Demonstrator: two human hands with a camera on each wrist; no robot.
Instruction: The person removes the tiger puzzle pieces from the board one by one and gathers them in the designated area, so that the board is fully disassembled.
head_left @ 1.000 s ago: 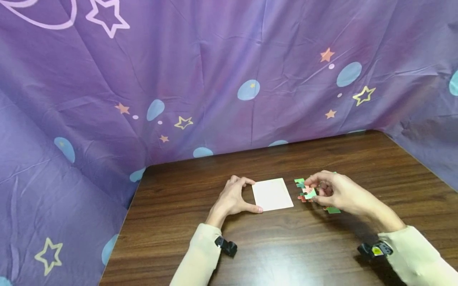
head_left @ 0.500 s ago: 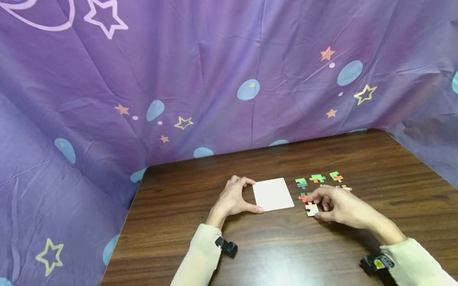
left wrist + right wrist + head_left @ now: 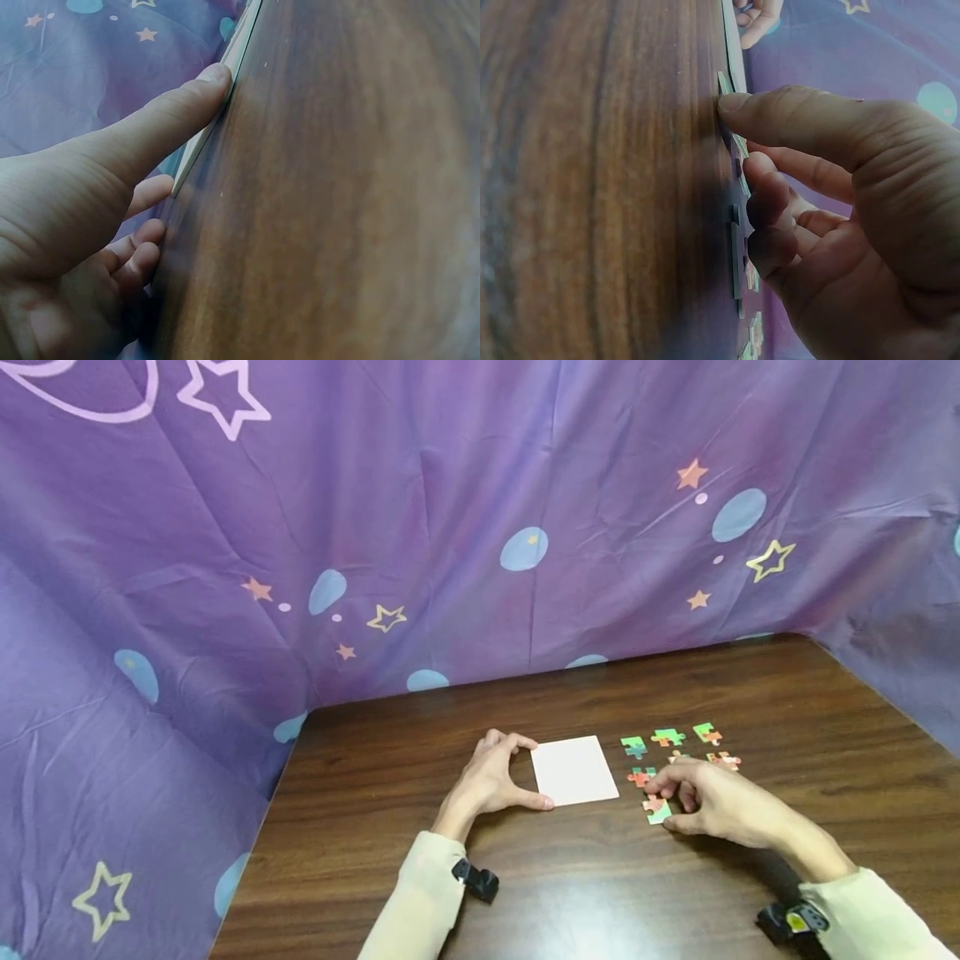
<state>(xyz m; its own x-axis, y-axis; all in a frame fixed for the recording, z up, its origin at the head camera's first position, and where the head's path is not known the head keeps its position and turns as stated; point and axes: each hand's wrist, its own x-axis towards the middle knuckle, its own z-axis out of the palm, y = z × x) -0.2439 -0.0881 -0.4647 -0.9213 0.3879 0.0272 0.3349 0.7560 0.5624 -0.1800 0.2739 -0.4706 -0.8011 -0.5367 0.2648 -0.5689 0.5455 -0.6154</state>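
Observation:
On the table lies a white square board [image 3: 574, 770]. My left hand [image 3: 487, 777] holds it at its left side, thumb on the near corner and index finger at the far corner. In the left wrist view the board [image 3: 238, 52] appears edge-on under my thumb. To the board's right, my right hand [image 3: 716, 800] pinches a red and green jigsaw piece [image 3: 657, 811] between thumb and fingers, low at the table's surface. Another jigsaw piece [image 3: 640, 777] lies just beyond it. My right hand partly covers a further jigsaw piece [image 3: 678, 757].
Behind my right hand lie several more jigsaw pieces, among them a green and teal one [image 3: 633, 747], a green one [image 3: 667, 737] and a reddish one [image 3: 723, 761]. A purple curtain [image 3: 465, 527] with stars hangs along the back and sides of the wooden table [image 3: 390, 735].
My right hand has come nearer to me, bringing the red and green jigsaw piece from above the others down to their near side. My left hand and the board have stayed put.

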